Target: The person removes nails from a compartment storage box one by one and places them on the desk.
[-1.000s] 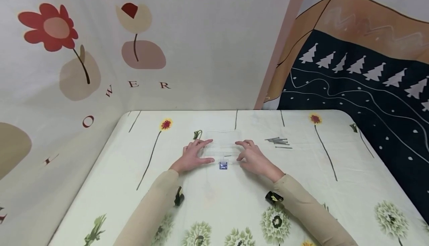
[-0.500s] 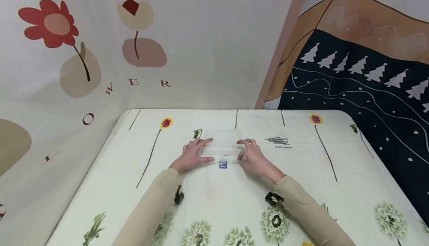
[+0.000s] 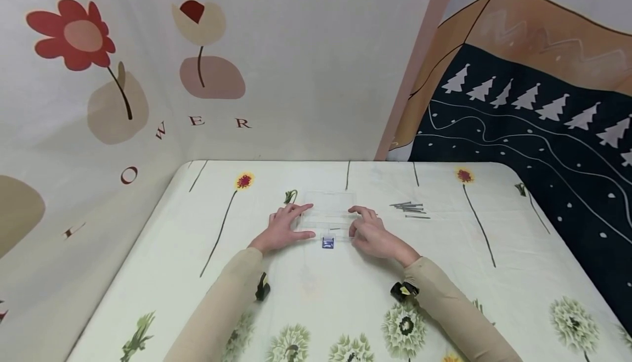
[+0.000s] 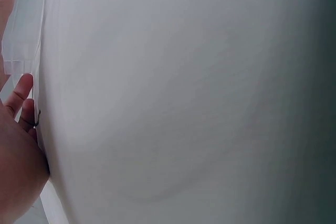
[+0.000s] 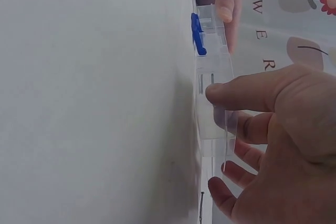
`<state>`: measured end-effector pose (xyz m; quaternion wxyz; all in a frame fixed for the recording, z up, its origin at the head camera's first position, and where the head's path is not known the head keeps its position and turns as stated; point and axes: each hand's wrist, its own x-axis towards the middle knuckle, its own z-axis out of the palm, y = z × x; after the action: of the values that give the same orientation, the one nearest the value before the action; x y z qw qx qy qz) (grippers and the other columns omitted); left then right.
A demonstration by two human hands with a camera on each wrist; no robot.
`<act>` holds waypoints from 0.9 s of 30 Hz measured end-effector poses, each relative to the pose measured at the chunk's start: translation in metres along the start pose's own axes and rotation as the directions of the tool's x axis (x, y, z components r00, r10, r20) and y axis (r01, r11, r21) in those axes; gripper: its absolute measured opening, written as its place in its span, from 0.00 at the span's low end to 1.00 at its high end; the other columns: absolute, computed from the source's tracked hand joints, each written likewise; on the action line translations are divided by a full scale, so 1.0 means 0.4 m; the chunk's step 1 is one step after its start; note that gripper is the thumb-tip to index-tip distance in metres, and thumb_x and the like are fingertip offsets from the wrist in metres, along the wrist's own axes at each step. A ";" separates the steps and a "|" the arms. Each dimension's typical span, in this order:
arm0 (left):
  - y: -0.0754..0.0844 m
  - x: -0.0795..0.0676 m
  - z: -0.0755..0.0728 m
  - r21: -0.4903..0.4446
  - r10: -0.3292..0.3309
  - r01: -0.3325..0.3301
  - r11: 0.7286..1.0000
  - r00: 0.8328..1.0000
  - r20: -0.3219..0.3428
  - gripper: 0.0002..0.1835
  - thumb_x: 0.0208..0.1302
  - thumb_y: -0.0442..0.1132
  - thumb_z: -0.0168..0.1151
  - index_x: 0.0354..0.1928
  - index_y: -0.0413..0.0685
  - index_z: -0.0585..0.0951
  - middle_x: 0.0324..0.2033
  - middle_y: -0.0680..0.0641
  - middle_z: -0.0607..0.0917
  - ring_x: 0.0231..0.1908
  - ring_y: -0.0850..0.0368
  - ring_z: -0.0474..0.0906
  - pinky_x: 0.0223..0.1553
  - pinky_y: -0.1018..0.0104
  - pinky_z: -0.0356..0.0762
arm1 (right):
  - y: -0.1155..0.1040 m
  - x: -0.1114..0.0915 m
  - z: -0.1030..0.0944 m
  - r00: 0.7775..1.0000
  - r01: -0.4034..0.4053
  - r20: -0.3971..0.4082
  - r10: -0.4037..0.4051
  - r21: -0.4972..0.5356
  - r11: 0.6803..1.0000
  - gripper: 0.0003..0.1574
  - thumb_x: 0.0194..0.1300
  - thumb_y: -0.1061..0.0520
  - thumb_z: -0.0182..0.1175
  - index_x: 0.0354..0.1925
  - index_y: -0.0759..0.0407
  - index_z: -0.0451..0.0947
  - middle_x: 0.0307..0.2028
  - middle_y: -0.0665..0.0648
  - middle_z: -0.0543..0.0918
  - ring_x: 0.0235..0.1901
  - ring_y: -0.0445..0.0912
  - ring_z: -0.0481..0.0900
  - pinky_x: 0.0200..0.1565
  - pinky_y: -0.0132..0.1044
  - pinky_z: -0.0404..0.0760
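A clear plastic box lies mid-table with a blue latch on its near side. One thin dark nail shows through the plastic near the front. At the box's left end, my left hand rests with thumb and index finger straight and spread. My right hand is at the right end. In the right wrist view its thumb and bent index finger pinch the clear wall of the box, and the other fingers curl beside it. The left wrist view catches only the box's corner and part of the left hand.
To the right of the box lies a small pile of nails, with a single nail just in front of it. A flower-printed cloth covers the table. Printed fabric hangs behind and to the sides.
My right hand's fingers have shifted slightly at the box's right end. The left hand, the box and the nails stay nearly where they were.
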<state>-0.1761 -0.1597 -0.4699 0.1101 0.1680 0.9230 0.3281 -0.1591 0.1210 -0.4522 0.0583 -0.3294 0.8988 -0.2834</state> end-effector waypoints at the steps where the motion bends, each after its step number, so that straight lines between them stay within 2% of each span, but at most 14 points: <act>1: 0.000 0.000 0.000 0.001 0.001 -0.001 1.000 1.000 -0.001 0.43 0.55 0.59 0.69 0.72 0.61 0.64 0.58 0.46 0.69 0.55 0.47 0.60 0.58 0.48 0.48 | 0.001 0.000 0.000 1.000 0.003 -0.001 -0.003 0.005 1.000 0.04 0.57 0.66 0.59 0.31 0.59 0.76 0.65 0.69 0.60 0.64 0.67 0.53 0.55 0.67 0.57; 13: -0.002 0.002 0.002 0.006 -0.003 0.003 1.000 1.000 -0.001 0.43 0.55 0.60 0.69 0.72 0.61 0.64 0.58 0.46 0.69 0.56 0.47 0.60 0.58 0.48 0.48 | 0.012 -0.002 0.004 1.000 -0.002 -0.007 0.003 0.103 0.995 0.07 0.57 0.66 0.61 0.32 0.56 0.74 0.65 0.69 0.59 0.63 0.66 0.55 0.56 0.65 0.56; 23: -0.009 0.004 0.005 0.001 0.018 -0.018 1.000 1.000 -0.009 0.43 0.55 0.60 0.69 0.71 0.60 0.65 0.58 0.47 0.69 0.55 0.48 0.60 0.57 0.49 0.49 | 0.028 0.005 0.008 0.998 -0.056 0.001 0.057 0.259 0.964 0.05 0.58 0.64 0.61 0.30 0.56 0.75 0.65 0.65 0.59 0.61 0.63 0.58 0.59 0.63 0.54; 27: -0.009 0.004 0.005 -0.001 0.015 -0.015 1.000 1.000 -0.010 0.43 0.55 0.60 0.69 0.72 0.61 0.65 0.58 0.47 0.69 0.55 0.48 0.60 0.57 0.49 0.48 | 0.027 0.009 0.006 0.997 -0.067 -0.008 0.072 0.284 0.957 0.10 0.57 0.66 0.63 0.28 0.53 0.74 0.64 0.65 0.61 0.60 0.62 0.60 0.59 0.61 0.56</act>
<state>-0.1778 -0.1604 -0.4737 0.1033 0.1730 0.9222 0.3301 -0.1672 0.1245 -0.4599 0.1067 -0.2834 0.8605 -0.4098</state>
